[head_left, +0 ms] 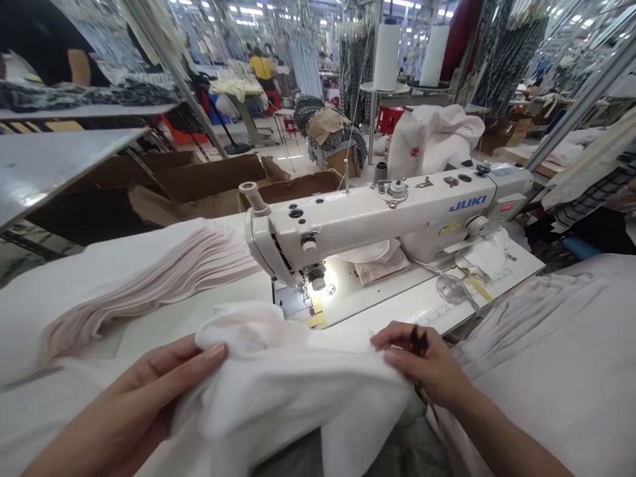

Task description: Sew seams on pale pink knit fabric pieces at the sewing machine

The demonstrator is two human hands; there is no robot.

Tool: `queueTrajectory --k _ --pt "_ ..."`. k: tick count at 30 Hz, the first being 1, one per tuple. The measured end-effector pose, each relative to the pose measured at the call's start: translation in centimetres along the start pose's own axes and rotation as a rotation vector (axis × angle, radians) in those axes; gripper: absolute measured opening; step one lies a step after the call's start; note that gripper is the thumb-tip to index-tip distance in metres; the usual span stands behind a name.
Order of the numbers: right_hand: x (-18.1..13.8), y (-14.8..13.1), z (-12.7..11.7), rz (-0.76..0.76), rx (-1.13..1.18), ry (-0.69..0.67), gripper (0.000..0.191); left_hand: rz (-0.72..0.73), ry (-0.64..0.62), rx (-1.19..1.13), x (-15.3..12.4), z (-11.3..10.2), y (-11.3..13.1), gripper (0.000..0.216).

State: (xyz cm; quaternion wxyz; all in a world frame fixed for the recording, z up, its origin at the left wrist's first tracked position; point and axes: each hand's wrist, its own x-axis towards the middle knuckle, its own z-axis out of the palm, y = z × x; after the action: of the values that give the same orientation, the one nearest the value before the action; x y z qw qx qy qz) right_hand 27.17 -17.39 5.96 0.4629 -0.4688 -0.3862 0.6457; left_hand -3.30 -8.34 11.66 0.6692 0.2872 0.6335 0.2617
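White cloth [278, 377] bunched in both hands at the near edge of the worktop [199, 318]
Left hand [124, 404] grips its fold, right hand [422, 364] pinches it beside small black snips [419, 341]; JUKI sewing machine [377, 218] just beyond, pale pink fabric stack [149, 285] left

Ceiling lights [238, 6] keep everything bright, a sewing-machine lamp [317, 283] glares on the white table [397, 298], and edges bow outward.

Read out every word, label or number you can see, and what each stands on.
"JUKI" in blue on the sewing machine arm.
Red digits on the small display at the machine's right end: too small to read.
Yellow label on the machine body: too blurred to read.
Red marks on the white fabric bundle behind the machine: unreadable.
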Motion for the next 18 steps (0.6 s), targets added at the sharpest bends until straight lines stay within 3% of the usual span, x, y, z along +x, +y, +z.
queueTrajectory --k 4,7,10,12,14,16,18 --pt "0.7 1.7 0.2 0.245 -0.075 -0.030 0.048 -0.013 -0.059 0.033 -0.2 0.6 0.0 0.053" --pt "0.2 3.7 0.6 0.258 -0.238 0.006 0.036 0.019 -0.118 0.088 -0.3 0.9 -0.3 0.044" --pt "-0.5 4.1 0.5 0.348 -0.276 -0.131 0.034 0.114 -0.209 0.207 -0.2 0.8 -0.4 0.034" --pt "-0.5 3.2 0.4 0.410 -0.155 -0.227 0.040 0.203 -0.251 0.332 0.1 0.8 -0.1 0.031" --pt "-0.2 1.1 0.2 0.349 -0.047 -0.196 0.044 0.278 -0.237 0.397 0.4 0.9 0.4 0.031" --pt "0.2 -1.5 -0.1 0.130 -0.093 -0.062 0.041 0.308 -0.160 0.352 0.5 0.8 1.0 0.037" --pt "0.3 -3.8 -0.4 -0.125 -0.288 0.060 0.031 0.300 -0.076 0.263 0.4 0.6 1.3 0.046"
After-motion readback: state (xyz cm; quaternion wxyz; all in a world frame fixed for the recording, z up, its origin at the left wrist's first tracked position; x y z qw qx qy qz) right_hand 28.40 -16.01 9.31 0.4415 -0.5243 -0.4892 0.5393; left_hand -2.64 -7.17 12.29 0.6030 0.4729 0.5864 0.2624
